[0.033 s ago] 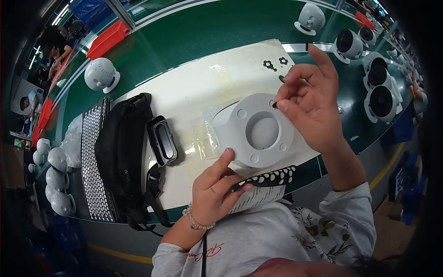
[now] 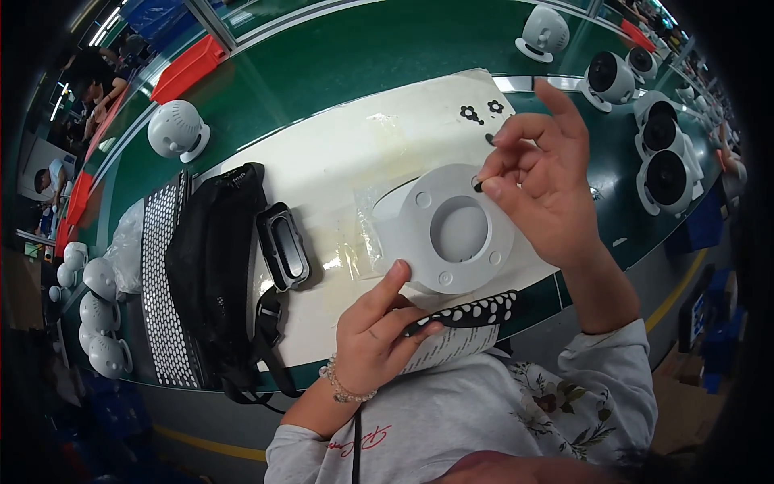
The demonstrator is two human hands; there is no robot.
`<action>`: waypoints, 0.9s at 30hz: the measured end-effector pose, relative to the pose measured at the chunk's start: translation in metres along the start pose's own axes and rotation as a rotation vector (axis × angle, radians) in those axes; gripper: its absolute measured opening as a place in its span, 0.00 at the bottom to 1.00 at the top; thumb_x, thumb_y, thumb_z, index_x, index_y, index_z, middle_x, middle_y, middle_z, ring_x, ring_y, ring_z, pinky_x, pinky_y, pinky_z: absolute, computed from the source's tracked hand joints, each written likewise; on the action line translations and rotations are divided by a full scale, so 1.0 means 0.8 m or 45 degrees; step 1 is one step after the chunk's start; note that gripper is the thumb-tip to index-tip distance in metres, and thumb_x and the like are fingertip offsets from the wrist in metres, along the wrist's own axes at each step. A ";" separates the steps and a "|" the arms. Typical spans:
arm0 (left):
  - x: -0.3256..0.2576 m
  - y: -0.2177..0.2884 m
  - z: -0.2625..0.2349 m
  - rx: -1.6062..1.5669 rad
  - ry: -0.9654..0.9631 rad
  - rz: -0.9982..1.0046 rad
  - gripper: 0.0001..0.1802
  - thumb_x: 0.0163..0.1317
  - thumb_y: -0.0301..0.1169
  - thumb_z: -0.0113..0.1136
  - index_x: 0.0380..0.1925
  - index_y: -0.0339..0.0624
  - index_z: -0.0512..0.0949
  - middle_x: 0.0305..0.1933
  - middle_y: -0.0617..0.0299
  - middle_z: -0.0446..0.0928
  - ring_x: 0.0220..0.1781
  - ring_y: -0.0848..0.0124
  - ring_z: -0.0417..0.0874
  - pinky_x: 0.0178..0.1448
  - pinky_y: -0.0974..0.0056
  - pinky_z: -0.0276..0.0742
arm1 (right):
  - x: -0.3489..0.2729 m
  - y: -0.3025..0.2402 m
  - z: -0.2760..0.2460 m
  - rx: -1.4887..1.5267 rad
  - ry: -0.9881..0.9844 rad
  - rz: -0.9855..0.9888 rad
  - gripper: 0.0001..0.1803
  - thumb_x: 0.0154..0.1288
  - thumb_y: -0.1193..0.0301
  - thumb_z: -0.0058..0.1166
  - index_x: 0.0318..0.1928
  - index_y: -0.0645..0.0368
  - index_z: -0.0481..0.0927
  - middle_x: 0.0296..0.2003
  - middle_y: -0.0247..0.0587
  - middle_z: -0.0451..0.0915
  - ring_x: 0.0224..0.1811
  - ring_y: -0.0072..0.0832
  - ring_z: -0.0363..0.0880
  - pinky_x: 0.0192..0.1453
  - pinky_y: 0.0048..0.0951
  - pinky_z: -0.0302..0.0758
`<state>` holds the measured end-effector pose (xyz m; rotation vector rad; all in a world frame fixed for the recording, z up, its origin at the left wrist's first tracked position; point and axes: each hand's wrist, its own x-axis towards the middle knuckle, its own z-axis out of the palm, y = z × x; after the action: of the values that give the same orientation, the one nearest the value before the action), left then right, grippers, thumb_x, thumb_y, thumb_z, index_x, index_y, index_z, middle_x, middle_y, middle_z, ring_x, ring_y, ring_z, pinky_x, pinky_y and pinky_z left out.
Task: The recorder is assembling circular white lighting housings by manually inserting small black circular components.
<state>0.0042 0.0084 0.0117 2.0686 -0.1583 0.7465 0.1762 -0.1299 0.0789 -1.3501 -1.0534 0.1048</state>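
A white fan-like device (image 2: 422, 262) lies with its round base up, showing a wide central recess and several small ringed spots near the rim. My right hand (image 2: 542, 173) pinches a small black round pad (image 2: 478, 186) between thumb and forefinger, right at the base's upper-right ringed spot. Its other fingers are curled or raised, and dark bits show at two fingertips. My left hand (image 2: 377, 335) grips a black strip with white round gaps (image 2: 476, 311), below the base. The left forefinger's tip touches or nearly touches the base's lower-left edge.
Under the device is a pale board (image 2: 314, 153) with black flower-shaped stickers (image 2: 469, 114). A black pouch (image 2: 216, 274), an open black case (image 2: 284, 246) and a dotted sheet (image 2: 168, 282) lie left. Similar white devices (image 2: 174, 131) stand around the green table; red trays (image 2: 187, 71) are behind.
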 end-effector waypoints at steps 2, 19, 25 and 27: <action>0.000 -0.002 0.000 -0.004 0.003 0.006 0.12 0.36 0.25 0.69 0.23 0.36 0.76 0.58 0.50 0.66 0.25 0.70 0.77 0.29 0.69 0.74 | 0.001 -0.006 -0.002 -0.161 -0.105 0.066 0.44 0.51 0.89 0.47 0.64 0.54 0.41 0.42 0.42 0.66 0.35 0.22 0.71 0.40 0.18 0.69; -0.005 -0.004 0.000 0.039 -0.011 -0.001 0.12 0.37 0.28 0.69 0.22 0.38 0.76 0.57 0.51 0.67 0.24 0.69 0.77 0.27 0.68 0.73 | 0.004 -0.013 0.001 -0.163 -0.064 0.131 0.45 0.50 0.89 0.47 0.64 0.55 0.39 0.46 0.45 0.63 0.36 0.23 0.73 0.38 0.21 0.69; -0.004 -0.002 0.000 0.048 -0.024 0.006 0.12 0.36 0.29 0.69 0.21 0.39 0.76 0.57 0.51 0.66 0.24 0.68 0.76 0.27 0.68 0.72 | -0.005 -0.031 -0.001 -0.999 -0.346 -0.318 0.31 0.49 0.87 0.49 0.56 0.62 0.58 0.42 0.48 0.74 0.37 0.31 0.77 0.39 0.25 0.71; -0.005 -0.002 0.000 0.061 -0.031 -0.010 0.12 0.36 0.28 0.69 0.21 0.39 0.76 0.57 0.51 0.66 0.23 0.68 0.76 0.26 0.68 0.72 | -0.005 -0.044 0.005 -1.120 -0.434 -0.343 0.29 0.48 0.87 0.50 0.53 0.62 0.61 0.41 0.48 0.75 0.39 0.34 0.77 0.42 0.28 0.71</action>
<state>0.0021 0.0087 0.0083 2.1230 -0.1472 0.7265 0.1541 -0.1395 0.1053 -1.9922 -1.6648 -0.3869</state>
